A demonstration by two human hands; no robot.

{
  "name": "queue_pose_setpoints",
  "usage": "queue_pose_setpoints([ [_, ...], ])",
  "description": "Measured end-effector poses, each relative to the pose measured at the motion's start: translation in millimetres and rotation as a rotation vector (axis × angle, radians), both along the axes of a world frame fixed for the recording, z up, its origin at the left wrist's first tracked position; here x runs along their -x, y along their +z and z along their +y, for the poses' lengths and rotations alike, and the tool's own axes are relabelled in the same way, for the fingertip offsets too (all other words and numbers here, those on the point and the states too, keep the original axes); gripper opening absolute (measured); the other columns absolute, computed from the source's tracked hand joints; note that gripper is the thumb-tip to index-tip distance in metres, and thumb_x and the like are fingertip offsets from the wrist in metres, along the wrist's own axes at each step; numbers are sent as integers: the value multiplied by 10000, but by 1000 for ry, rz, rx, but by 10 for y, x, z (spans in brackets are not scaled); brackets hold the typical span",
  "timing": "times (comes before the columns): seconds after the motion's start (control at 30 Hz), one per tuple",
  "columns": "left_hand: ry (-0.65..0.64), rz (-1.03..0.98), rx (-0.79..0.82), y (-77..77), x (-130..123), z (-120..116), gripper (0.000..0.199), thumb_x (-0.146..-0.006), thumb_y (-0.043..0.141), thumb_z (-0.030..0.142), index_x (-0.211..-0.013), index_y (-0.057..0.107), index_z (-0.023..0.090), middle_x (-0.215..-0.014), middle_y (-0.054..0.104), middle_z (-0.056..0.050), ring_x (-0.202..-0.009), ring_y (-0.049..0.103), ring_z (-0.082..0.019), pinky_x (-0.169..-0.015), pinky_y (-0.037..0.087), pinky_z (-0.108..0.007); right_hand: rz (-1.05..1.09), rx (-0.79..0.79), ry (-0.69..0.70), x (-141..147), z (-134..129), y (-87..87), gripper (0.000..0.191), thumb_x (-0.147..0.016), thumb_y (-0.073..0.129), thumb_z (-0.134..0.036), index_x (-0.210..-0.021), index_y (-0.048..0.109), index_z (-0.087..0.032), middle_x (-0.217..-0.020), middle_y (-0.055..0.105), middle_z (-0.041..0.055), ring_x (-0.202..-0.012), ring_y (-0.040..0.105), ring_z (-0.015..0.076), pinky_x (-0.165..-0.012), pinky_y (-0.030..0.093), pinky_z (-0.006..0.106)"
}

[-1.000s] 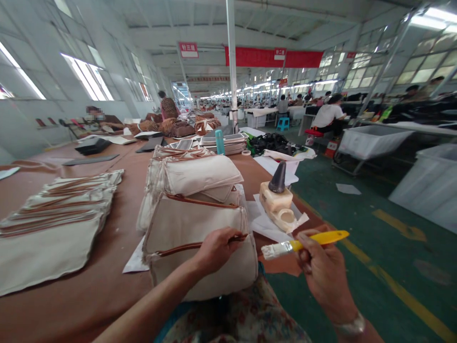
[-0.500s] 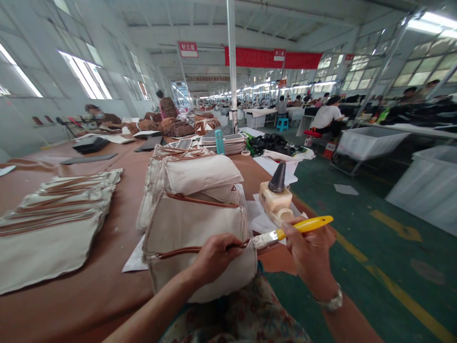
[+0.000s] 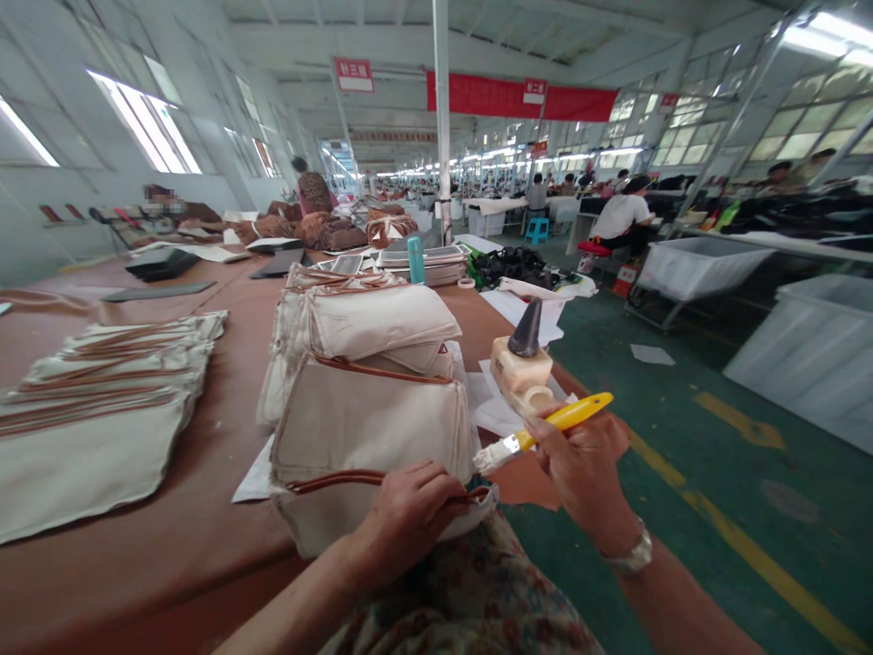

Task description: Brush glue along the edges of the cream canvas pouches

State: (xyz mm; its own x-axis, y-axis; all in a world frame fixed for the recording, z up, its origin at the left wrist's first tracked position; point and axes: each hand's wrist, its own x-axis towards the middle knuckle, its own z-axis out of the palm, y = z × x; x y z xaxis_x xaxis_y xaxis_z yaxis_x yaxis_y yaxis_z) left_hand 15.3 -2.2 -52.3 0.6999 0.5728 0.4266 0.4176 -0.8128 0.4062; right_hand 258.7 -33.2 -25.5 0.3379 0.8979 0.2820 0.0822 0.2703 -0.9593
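Note:
My right hand (image 3: 583,459) is closed around the yellow handle of a paintbrush (image 3: 546,428). The brush's whitened bristles are close to the right corner of a cream fabric pouch piece (image 3: 327,518) with brown edging. My left hand (image 3: 413,509) grips that piece by its brown-trimmed upper edge, fingers folded over it; the thumb is hidden. Behind it stands another cream piece (image 3: 375,414), leaning on a stack of similar pieces (image 3: 382,320). Just beyond my right hand sits a cream plastic bottle (image 3: 522,364) with a black cone on top and a round opening at its near side.
More cream pieces lie in an overlapping row (image 3: 88,455) on the brown-covered table (image 3: 205,564). A turquoise bottle (image 3: 416,260) stands behind the stack. White bins (image 3: 805,355) stand on the green floor at right. Several people sit or stand farther off.
My left hand has pushed the near piece's top edge down and forward, and its front now folds lower. The brush has shifted slightly left, its bristles off the edge. The view has moved a little.

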Motion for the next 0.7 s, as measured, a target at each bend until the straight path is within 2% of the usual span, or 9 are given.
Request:
queue_pose_setpoints([
  [0.13,19,-17,-5,-16,19,-14,164,-986,549,267,-914,678,195,-792,678,-35,-736,605,-147,-686,437,-246,-65,118,221,-55,-199,101,290,-916,670,-423,-799,620,-162,-574,481,-23,-478,404,114,-434,321,204],
  [0.23,15,-28,-11,-18,35,-17,141,-979,555,247,-921,670,190,-797,671,-37,-741,601,-147,-675,432,-246,-70,116,109,-180,-223,165,295,-894,703,-419,-784,624,-157,-561,469,-25,-468,397,111,-425,310,202],
  [0.3,4,-29,-27,-17,33,-28,132,-976,558,243,-925,666,185,-795,670,-38,-736,597,-149,-671,430,-250,49,83,-6,-180,-179,162,303,-875,729,-442,-827,616,-165,-529,432,-46,-440,355,104,-401,261,197],
  [0.37,5,-21,-34,-12,26,-41,139,-980,552,245,-924,665,186,-790,671,-37,-727,595,-148,-673,433,-254,153,75,-17,-90,-135,124,338,-843,756,-473,-855,604,-172,-532,432,-52,-439,343,102,-395,240,190],
  [0.5,43,20,-9,-23,28,-37,147,-983,555,260,-895,658,203,-791,670,-24,-737,598,-149,-693,445,-257,147,182,230,74,-184,48,358,-836,753,-483,-790,596,-165,-541,432,-41,-460,370,107,-412,282,189],
  [0.53,60,35,-1,-38,35,-25,140,-975,572,271,-881,651,205,-791,666,-22,-745,601,-152,-699,449,-260,150,197,252,58,-220,44,349,-845,750,-472,-784,597,-165,-546,432,-40,-465,378,107,-418,296,189],
  [0.63,155,47,-1,-111,70,24,125,-911,678,311,-945,627,201,-852,661,-30,-809,614,-178,-730,473,-275,201,171,98,-113,-316,65,323,-840,781,-440,-823,616,-163,-556,433,-43,-458,359,93,-408,284,173],
  [0.7,225,11,-39,-162,102,54,279,-863,737,316,-1073,597,197,-973,661,-56,-911,619,-205,-795,496,-296,249,145,-25,-230,-354,78,329,-815,811,-433,-845,630,-160,-547,423,-47,-442,326,81,-385,245,160],
])
